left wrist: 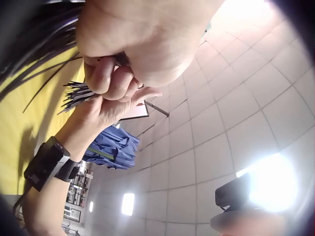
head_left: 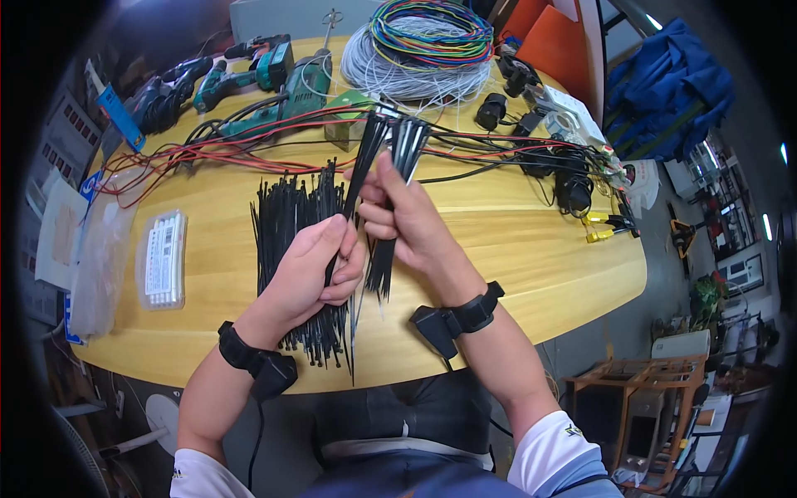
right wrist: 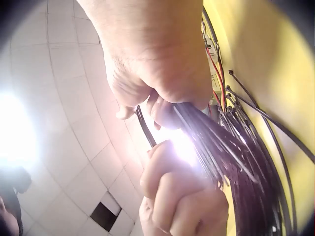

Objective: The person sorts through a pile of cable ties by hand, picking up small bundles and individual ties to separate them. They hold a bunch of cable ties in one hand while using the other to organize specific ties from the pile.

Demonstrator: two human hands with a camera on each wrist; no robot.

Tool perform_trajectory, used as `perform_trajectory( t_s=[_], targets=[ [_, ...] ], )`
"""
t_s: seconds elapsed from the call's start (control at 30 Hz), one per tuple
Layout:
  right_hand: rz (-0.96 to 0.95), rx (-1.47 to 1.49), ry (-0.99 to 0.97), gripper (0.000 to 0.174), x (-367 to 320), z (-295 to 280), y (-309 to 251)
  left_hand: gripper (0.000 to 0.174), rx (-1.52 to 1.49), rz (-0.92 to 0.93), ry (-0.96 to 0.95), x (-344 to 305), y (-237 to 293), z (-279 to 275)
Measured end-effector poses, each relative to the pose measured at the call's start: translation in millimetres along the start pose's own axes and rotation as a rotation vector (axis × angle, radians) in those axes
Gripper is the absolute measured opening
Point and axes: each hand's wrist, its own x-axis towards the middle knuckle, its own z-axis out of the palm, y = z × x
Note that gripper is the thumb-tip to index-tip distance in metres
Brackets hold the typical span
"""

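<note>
Black cable ties (head_left: pixel 286 220) lie in a broad pile on the wooden table, with my left hand (head_left: pixel 311 270) over its right side. The fingers of that hand are curled round the lower part of a thin bundle of black cable ties, whose heads fan out above. My right hand (head_left: pixel 415 224), just to the right, grips a second bundle of cable ties (head_left: pixel 382 270), its tails hanging below the palm. Both bundles' heads come close together above the right thumb. In the right wrist view, a dark strip (right wrist: pixel 145 127) runs between the two hands.
A clear case of white pens (head_left: pixel 166 259) lies at the left, near a plastic bag (head_left: pixel 106 257). Behind the hands run red and black wires (head_left: pixel 274 158). Green power drills (head_left: pixel 305 87) and a large coil of grey cable (head_left: pixel 407 70) sit farther back. Yellow-handled clamps (head_left: pixel 602 226) lie at the right.
</note>
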Motion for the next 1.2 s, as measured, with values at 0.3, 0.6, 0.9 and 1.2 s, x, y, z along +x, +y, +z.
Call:
perform_trajectory(
  t_s=[0.3, 0.6, 0.9, 1.2],
  targets=[
    [0.008, -0.220, 0.031, 0.036, -4.0, 10.1, 8.1, 0.035, 0.011, -0.018, 0.019, 0.3, -3.1, 5.5],
    [0.037, -0.379, 0.132, 0.045, -5.0, 16.1, 10.9, 0.037, 0.170, -0.004, 0.106, 0.2, -7.2, 9.7],
    [-0.111, -0.081, 0.109, 0.049, 5.8, 1.4, 15.2, 0.042, 0.369, -0.040, 0.165, -3.6, -3.3, 14.9],
    [-0.098, 0.237, 0.019, 0.049, 6.4, -10.3, 7.3, 0.028, 0.792, -0.107, 0.381, -48.3, 21.3, 27.1]
  ],
)
